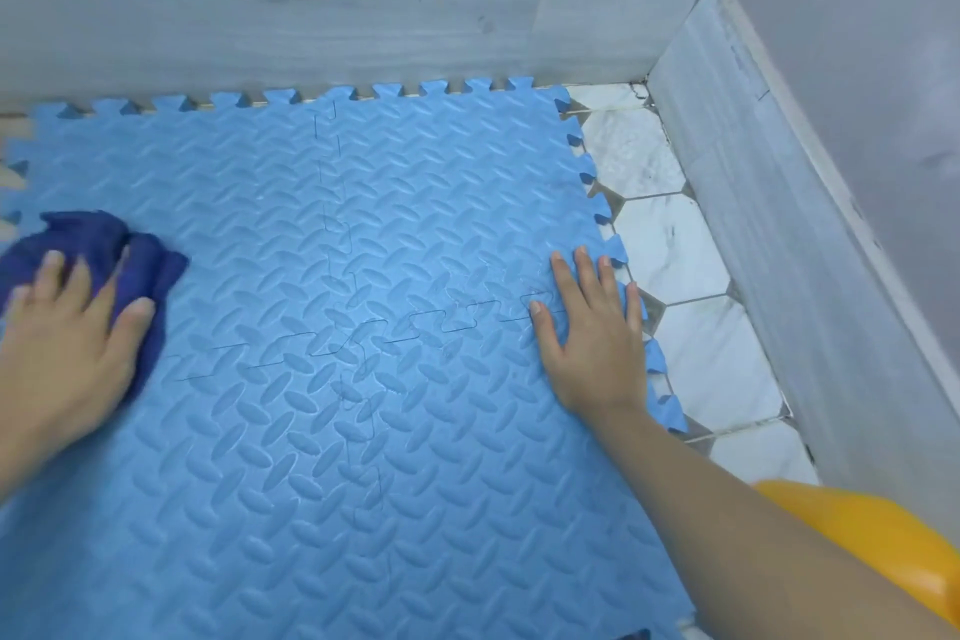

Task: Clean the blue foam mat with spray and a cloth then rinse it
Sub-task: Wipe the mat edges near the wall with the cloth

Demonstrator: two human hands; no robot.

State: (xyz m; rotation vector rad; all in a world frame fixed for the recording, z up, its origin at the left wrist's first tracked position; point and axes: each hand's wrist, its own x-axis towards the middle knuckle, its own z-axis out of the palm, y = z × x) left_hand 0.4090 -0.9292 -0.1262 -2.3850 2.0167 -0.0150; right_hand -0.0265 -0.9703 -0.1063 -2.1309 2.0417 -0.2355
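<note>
A blue foam mat (pixel 322 234) of interlocking puzzle tiles with a raised leaf pattern covers most of the floor. On its left side lies a bunched dark blue cloth (pixel 140 255). My left hand (pixel 67 343) presses flat on that cloth with fingers spread. My right hand (pixel 592 333) lies flat on the mat near its toothed right edge, fingers straight, holding nothing. No spray bottle is in view.
White hexagon floor tiles (pixel 691 353) show along the mat's right edge. A grey marble skirting and wall (pixel 769 203) run along the back and right. A yellow plastic object (pixel 893 551) sits at the lower right, behind my right forearm.
</note>
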